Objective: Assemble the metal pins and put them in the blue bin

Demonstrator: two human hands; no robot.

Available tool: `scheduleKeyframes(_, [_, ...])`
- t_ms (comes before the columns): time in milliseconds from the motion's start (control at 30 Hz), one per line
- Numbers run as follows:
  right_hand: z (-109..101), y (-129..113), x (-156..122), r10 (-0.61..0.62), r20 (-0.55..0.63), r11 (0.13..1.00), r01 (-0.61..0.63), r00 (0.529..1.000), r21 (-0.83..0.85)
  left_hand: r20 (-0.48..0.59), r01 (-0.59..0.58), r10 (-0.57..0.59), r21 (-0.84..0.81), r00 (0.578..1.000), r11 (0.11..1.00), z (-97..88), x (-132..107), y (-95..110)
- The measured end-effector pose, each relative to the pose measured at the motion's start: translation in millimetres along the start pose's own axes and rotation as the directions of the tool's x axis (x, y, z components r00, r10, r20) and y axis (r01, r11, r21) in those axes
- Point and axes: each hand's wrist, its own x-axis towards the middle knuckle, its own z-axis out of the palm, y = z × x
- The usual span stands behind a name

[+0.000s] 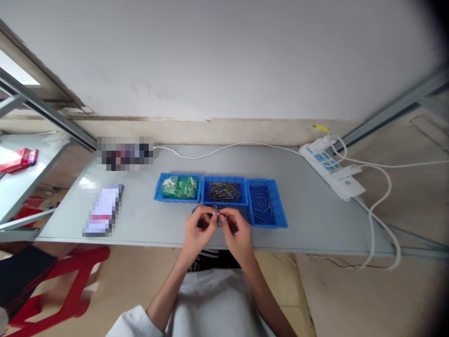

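My left hand [199,228] and my right hand [236,229] meet over the front of the table, thumbs and forefingers pinched together. Between the fingertips is a tiny light-coloured piece, too small to name. Just behind the hands stands a blue bin [224,178] of thin metal pins [224,192]. To its left, another blue bin [178,201] holds green plastic bags [180,187] with small whitish pieces. The right-hand blue bin [278,206] has several loose pins lying on its floor. Some dark small items under my hands are mostly hidden.
A phone [103,209] lies at the left, with a blurred-out object [126,155] behind it. At the right is a white power strip [331,171] with cables; a white cable [224,150] runs along the back. A red stool [70,281] and part of another person [24,276] are at the left.
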Motion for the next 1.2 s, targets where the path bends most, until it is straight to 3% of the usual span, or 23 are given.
scheduleKeyframes(567, [-1, -7, 2, -0.036, -0.026, 0.999, 0.036, 0.999, -0.004, 0.014, -0.002, 0.003, -0.053, 1.0, 0.999, 2.4, 1, -2])
scheduleKeyframes(867, [1, -10, 5, -0.096, -0.059, 0.995, 0.094, 0.994, -0.035, 0.026, 0.044, -0.043, -0.042, 0.999, 0.998, 2.5, 4, 0])
scheduleKeyframes(1200, [0, -7, 0, -0.082, -0.078, 0.995, 0.077, 0.994, -0.067, 0.063, 0.095, -0.092, -0.039, 0.994, 0.995, 1.8, 4, 0])
